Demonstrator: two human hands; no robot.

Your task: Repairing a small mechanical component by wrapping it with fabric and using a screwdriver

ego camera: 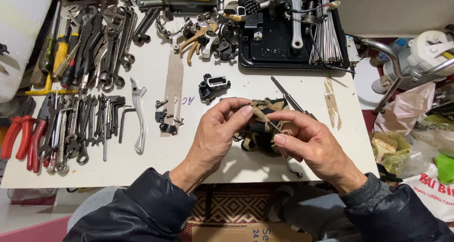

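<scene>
Below us, going from left to right across a white tabletop (198,161), tools give way to parts. At nine o'clock lie red-handled pliers (21,140), with rows of wrenches (82,128) fanned beside them and screwdrivers (59,53) above at ten o'clock; they seem laid out flat so that each can be picked at a glance. A silver brake lever (138,114) rests just right of the wrenches, and a few small screws and black clamps (166,119) sit near it.

At the centre, our left hand (215,138) is closed in a pinch, thumb and forefinger gripping a tan strap or cord end (257,112) that rises from a bundle of dark and tan gloves or fabric (260,138). The bundle lies between our two hands, touching both, partly resting on the tabletop. Our right hand (314,147) is also closed narrow, thumb and fingers holding a thin metal rod-like tool (281,140) whose bent lower end pokes out at six o'clock. We judge the hands are held close so that the tool can work at the strap; exactly what it does there is hidden.

Just above, at twelve o'clock, sits a small black housing (213,87), and farther up a black tray (279,48) holds sprockets, a crank arm and a bunch of spokes (326,34). At three o'clock, off the tabletop, are plastic bags (416,138).
</scene>
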